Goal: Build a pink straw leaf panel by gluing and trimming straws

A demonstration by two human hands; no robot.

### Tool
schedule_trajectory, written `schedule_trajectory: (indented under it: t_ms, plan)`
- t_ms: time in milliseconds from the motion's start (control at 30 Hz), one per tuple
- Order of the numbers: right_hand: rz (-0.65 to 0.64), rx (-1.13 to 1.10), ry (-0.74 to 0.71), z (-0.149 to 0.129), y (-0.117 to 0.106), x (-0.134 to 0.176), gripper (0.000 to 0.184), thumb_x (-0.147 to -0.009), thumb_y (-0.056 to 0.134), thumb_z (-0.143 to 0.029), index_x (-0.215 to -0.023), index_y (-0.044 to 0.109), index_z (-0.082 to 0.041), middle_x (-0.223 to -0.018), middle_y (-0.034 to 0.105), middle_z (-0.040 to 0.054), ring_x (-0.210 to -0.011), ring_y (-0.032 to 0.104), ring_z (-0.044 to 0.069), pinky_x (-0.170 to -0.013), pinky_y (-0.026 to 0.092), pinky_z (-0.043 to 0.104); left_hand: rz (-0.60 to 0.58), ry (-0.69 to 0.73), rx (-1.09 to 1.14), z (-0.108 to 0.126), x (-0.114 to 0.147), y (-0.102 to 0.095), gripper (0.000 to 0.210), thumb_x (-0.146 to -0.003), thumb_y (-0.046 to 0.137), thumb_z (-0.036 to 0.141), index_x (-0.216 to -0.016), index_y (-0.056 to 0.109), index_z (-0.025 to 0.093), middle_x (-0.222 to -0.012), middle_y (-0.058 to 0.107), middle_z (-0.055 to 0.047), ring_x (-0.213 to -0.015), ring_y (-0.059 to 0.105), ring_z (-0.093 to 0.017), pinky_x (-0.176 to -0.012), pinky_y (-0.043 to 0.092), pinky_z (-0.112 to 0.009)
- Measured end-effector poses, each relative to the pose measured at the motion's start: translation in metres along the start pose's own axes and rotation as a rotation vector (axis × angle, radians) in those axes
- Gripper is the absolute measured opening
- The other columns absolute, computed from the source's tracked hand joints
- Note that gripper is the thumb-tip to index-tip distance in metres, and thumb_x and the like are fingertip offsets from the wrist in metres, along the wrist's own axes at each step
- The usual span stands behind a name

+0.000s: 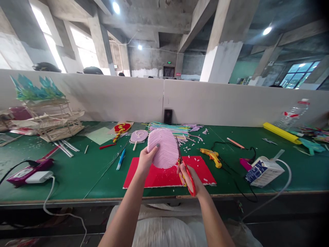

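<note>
My left hand (pixel 149 156) grips a pink, ribbed oval panel (pixel 164 145) by its left side, thumb on the near face. The panel is tilted up above a red board (pixel 138 173). My right hand (pixel 191 176) is closed round red-handled scissors (pixel 191 185), whose blades point up along the panel's right edge. Whether the blades touch the edge I cannot tell. Small pale offcuts (pixel 197 159) lie on the board's right part. Behind the panel is a heap of pastel strips (pixel 177 128). A smaller pink round piece on a stick (pixel 138 136) lies to the left.
On the green table (pixel 102 185) a yellow glue gun (pixel 212 157) with its cord lies right of the board. A carton (pixel 264 171) and water bottle (pixel 293 115) stand farther right. A blue pen (pixel 120 159), purple power strip (pixel 31 171) and stick model (pixel 51 120) are left. A white partition (pixel 218 103) closes the back.
</note>
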State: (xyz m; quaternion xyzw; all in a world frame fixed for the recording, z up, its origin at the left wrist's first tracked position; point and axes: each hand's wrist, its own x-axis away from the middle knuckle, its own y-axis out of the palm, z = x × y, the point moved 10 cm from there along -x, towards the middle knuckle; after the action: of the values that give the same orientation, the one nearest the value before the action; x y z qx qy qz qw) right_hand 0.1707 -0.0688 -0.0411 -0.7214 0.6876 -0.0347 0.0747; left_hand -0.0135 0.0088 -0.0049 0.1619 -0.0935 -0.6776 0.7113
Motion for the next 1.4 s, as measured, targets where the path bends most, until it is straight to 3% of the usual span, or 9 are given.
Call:
schedule_trajectory:
  t_ms: [633,967,1167,1400]
  plan:
    - [0.105,-0.1,0.087,0.001,-0.003,0.005,0.062,-0.069,0.044,-0.083,-0.063,0.043,-0.022,-0.037,0.034,-0.01,-0.029,0.033,0.006,-0.034,0.027,0.02,0.049,-0.004,-0.072,0.002,0.006,0.002,0.05,-0.054,0.081,0.051,-0.083,0.071,0.011,-0.07,0.066,-0.003,-0.066,0.059,-0.017,-0.063,0.046,-0.026]
    - [0.103,-0.165,0.138,0.018,0.001,0.003,0.057,-0.074,0.048,-0.076,-0.061,0.045,-0.021,-0.033,0.037,-0.0086,-0.026,0.036,0.007,-0.03,0.029,0.018,0.066,-0.008,-0.087,0.002,0.006,-0.001,0.05,-0.052,0.082,0.051,-0.08,0.071,0.011,-0.072,0.067,-0.004,-0.066,0.059,-0.017,-0.062,0.045,-0.026]
    - [0.263,-0.156,0.204,0.021,-0.012,0.006,0.057,-0.066,0.058,-0.074,-0.054,0.041,-0.022,-0.032,0.034,-0.0089,-0.024,0.036,0.007,-0.025,0.026,0.019,0.074,0.004,-0.09,0.002,0.003,-0.004,0.05,-0.053,0.081,0.051,-0.08,0.071,0.01,-0.069,0.065,-0.004,-0.064,0.058,-0.016,-0.059,0.044,-0.025]
    - [0.224,-0.156,0.161,0.022,-0.016,0.002,0.055,-0.069,0.057,-0.073,-0.056,0.043,-0.022,-0.033,0.035,-0.0084,-0.024,0.036,0.008,-0.026,0.027,0.02,0.06,0.007,-0.091,0.003,0.003,-0.005,0.05,-0.054,0.081,0.051,-0.08,0.07,0.01,-0.071,0.065,-0.004,-0.064,0.058,-0.016,-0.059,0.044,-0.025]
